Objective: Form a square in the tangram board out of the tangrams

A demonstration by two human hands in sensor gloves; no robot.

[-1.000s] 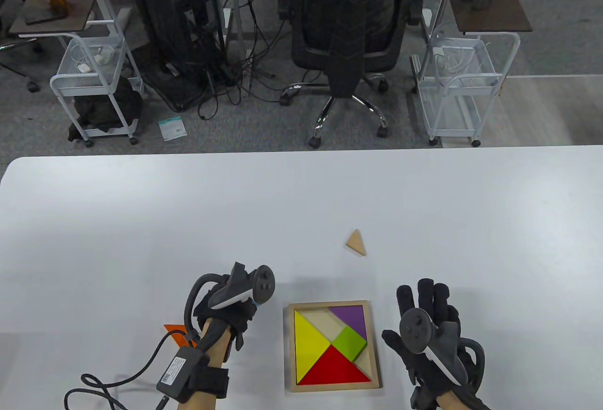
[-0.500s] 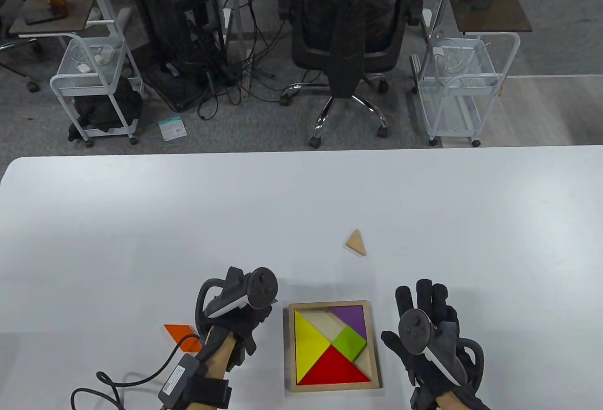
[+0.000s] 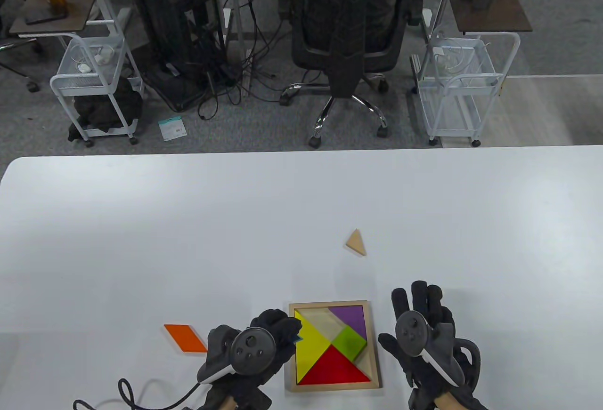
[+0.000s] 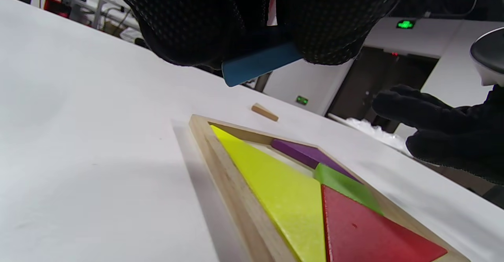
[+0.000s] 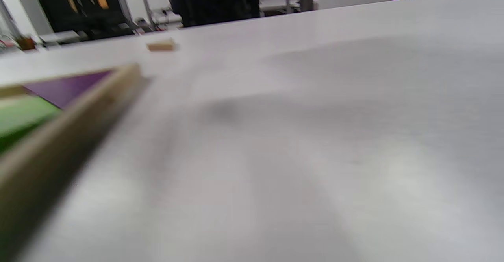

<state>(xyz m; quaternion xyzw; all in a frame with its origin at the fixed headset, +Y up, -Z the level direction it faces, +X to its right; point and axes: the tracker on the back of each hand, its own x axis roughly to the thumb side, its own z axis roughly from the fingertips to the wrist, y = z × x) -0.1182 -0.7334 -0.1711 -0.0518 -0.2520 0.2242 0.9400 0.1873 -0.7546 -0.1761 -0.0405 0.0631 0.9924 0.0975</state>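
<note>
Presently — left hand (image 3: 264, 344) pinching blue piece (image 4: 258, 63) over tangram board (image 3: 332, 385) lower centre, right hand (image 3: 424, 334) flat, fingers spread — beige triangle (image 3: 356, 242) above.

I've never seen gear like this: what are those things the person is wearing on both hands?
Both hands, left hand and right hand, wear black fabric gloves with a dotted texture. A dark round tracker with small buttons and a white underside is strapped to each hand's back. A black cable trails from the left.

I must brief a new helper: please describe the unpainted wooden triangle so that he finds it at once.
Start from the tangram board near the table's front edge, between the two hands. Beyond its far side, alone on the white table, lies the small plain triangle. Unlike the other pieces, it is bare wood.
</note>
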